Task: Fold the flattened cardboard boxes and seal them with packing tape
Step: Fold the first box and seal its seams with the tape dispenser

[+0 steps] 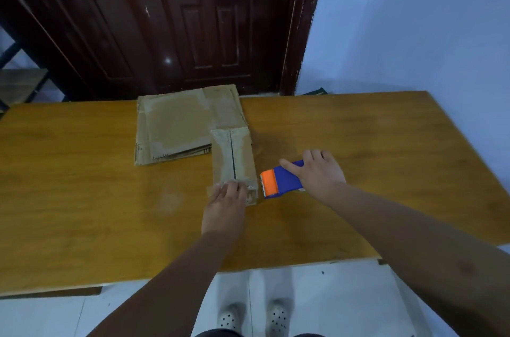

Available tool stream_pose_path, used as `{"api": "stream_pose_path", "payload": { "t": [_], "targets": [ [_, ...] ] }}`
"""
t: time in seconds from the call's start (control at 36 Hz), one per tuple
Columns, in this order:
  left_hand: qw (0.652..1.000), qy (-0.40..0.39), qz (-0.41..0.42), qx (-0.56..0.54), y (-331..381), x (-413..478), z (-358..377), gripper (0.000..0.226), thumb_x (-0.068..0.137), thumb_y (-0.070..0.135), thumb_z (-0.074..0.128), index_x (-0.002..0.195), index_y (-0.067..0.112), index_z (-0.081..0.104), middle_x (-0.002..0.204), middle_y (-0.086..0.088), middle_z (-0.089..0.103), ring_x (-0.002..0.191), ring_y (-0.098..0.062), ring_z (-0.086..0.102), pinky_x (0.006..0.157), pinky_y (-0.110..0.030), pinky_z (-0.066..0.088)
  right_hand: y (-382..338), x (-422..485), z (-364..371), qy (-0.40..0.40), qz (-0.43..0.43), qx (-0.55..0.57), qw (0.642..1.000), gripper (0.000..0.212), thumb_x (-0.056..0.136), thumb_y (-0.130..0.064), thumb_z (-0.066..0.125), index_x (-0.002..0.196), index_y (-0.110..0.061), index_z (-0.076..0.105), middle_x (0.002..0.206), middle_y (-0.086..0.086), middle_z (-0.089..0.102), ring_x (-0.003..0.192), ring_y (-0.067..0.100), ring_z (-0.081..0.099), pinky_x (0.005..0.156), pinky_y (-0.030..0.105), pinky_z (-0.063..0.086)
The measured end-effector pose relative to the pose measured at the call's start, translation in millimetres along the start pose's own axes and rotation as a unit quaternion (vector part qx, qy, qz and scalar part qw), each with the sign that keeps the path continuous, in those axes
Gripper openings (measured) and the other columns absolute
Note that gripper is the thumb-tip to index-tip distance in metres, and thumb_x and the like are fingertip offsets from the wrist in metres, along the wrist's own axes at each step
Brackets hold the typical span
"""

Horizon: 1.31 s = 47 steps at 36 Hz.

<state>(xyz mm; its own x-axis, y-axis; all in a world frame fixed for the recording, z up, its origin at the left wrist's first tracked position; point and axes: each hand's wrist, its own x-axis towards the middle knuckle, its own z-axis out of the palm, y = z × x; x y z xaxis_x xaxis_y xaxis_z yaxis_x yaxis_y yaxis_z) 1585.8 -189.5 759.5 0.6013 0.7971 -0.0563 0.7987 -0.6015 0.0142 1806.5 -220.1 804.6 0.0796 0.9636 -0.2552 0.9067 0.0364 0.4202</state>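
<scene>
- Narrow brown cardboard box point(233, 157): folded up, lying on the yellow-brown wooden worktop point(82, 171) near its middle. Its long axis runs straight away from the person. A dark centre seam runs along the top face, and from this view it appears not fully covered.
- Left-hand grip point(226, 195): released, with flat fingers pressing on the near end of the box, apparently on a tape end.
- Right-hand grip point(317, 171): grasping the blue tape dispenser with an orange front point(278, 180), thumb across the body and fingers over the far side. The dispenser rests on the worktop.
- Deciding relation: the dispenser sits just right of the box's near end, orange toothed edge facing it. The right hand is nearer the tool, and the left is already on the box.
- Judgement: any further taping would run along the seam, away from the person.
- Stack of flattened brown cardboard boxes point(176, 126): behind and left of the box, touching its far end, awaiting folding.
</scene>
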Motion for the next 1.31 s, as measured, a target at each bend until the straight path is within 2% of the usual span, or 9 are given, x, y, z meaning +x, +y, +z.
{"api": "stream_pose_path", "payload": {
  "t": [0.39,0.58,0.67,0.75,0.97,1.03,1.08,1.17,1.31],
  "targets": [
    [0.998,-0.033,0.01,0.061,19,10,-1,0.068,0.099,0.027,0.038,0.15,0.035,-0.007,0.129,-0.025,0.04,0.123,-0.041,0.043,0.11,-0.045,0.026,-24,5,-37,-0.068,0.033,-0.033,0.997,0.061,0.098,-0.027,0.047,0.147,-0.033,0.012,0.122,0.017,0.044,0.108,0.034,0.044,0.09,0.04,0.033],
    [0.989,-0.084,0.011,0.12,30,3,1,0.078,0.091,0.061,0.038,0.148,0.011,0.017,0.146,-0.034,0.016,0.131,-0.052,0.032,0.113,-0.058,0.01,-58,2,-28,-0.075,-0.004,-0.033,0.997,0.042,0.099,-0.022,0.034,0.141,-0.026,0.035,0.128,0.017,0.042,0.116,0.036,0.037,0.094,0.044,0.028],
    [0.992,-0.088,0.017,0.089,22,-2,8,0.061,0.101,0.044,0.032,0.15,0.013,0.014,0.15,-0.037,0.001,0.137,-0.055,0.016,0.113,-0.058,-0.002,-68,1,-10,-0.101,0.021,0.001,0.995,0.045,0.101,-0.02,0.027,0.145,-0.027,0.031,0.129,0.018,0.041,0.115,0.037,0.037,0.094,0.046,0.029],
    [0.984,-0.115,0.025,0.136,18,-9,10,0.043,0.101,0.022,0.032,0.133,-0.003,0.046,0.15,-0.038,-0.01,0.138,-0.057,0.005,0.11,-0.06,-0.007,-56,-2,1,-0.134,0.046,0.006,0.99,0.047,0.101,-0.018,0.024,0.147,-0.028,0.029,0.132,0.017,0.039,0.117,0.037,0.036,0.096,0.045,0.028],
    [0.995,-0.089,0.012,0.032,27,-17,0,0.034,0.097,0.024,0.037,0.094,0.009,0.067,0.155,-0.023,-0.019,0.136,-0.044,-0.028,0.108,-0.052,-0.023,-28,6,-16,-0.179,0.113,0.072,0.975,0.051,0.098,-0.016,0.037,0.146,-0.032,0.028,0.136,0.017,0.038,0.123,0.036,0.035,0.098,0.042,0.028],
    [0.999,-0.022,0.033,-0.028,30,-23,-2,0.03,0.095,0.024,0.04,0.097,0.01,0.067,0.158,-0.019,0.001,0.145,-0.038,-0.009,0.116,-0.047,-0.01,-20,6,-24,-0.193,0.126,0.086,0.969,0.049,0.096,-0.016,0.043,0.143,-0.03,0.034,0.136,0.016,0.039,0.123,0.035,0.036,0.1,0.043,0.028],
    [0.991,0.02,0.05,-0.121,38,-28,-3,0.021,0.091,0.025,0.051,0.088,0.016,0.07,0.146,-0.015,0.037,0.133,-0.033,0.038,0.111,-0.04,0.028,-11,5,-31,-0.207,0.139,0.109,0.962,0.05,0.094,-0.016,0.047,0.141,-0.031,0.037,0.137,0.014,0.04,0.124,0.035,0.037,0.101,0.043,0.029],
    [0.914,-0.155,-0.044,-0.372,53,-28,-9,0.023,0.097,0.026,0.047,0.099,0.014,0.066,0.11,-0.006,0.064,0.093,-0.019,0.061,0.081,-0.027,0.047,0,3,-38,-0.226,0.149,0.196,0.943,0.052,0.092,-0.008,0.044,0.138,-0.031,0.043,0.135,0.01,0.048,0.124,0.035,0.044,0.1,0.041,0.035],
    [0.537,-0.336,-0.291,-0.717,69,-23,-16,0.042,0.099,0.044,0.041,0.117,0.007,0.049,0.086,-0.009,0.064,0.077,-0.018,0.062,0.08,-0.032,0.044,14,4,-57,-0.267,0.102,0.265,0.921,0.046,0.092,-0.004,0.043,0.137,-0.014,0.048,0.103,0.012,0.064,0.078,0.025,0.057,0.054,0.026,0.038]
  ]
}}
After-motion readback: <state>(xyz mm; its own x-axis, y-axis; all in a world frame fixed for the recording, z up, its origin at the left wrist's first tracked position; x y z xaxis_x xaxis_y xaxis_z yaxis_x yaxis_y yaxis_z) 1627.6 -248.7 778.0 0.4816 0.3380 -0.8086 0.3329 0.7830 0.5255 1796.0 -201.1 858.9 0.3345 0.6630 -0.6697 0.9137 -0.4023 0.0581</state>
